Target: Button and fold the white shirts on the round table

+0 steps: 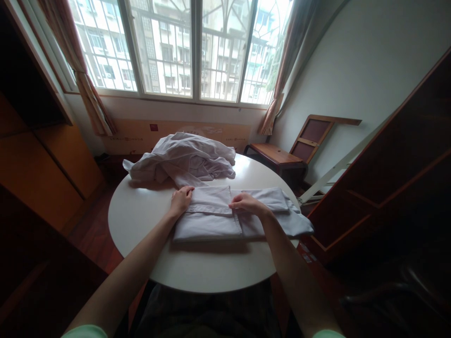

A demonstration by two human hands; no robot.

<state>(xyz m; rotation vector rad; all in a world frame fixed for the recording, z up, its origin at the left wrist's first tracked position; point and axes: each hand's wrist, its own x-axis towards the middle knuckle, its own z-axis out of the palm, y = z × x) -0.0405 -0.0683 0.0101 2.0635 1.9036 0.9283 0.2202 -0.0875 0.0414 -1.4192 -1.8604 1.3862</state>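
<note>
A partly folded white garment lies flat on the round white table, its right part trailing toward the table's right edge. My left hand rests on the garment's upper left corner, fingers curled over the fold's edge. My right hand pinches the fold's right end near the middle of the cloth. Behind them a crumpled heap of white clothes sits at the table's far side.
A wooden chair stands by the wall at the right. Dark wooden furniture is close on the right, and a wooden cabinet on the left. A barred window with curtains is ahead.
</note>
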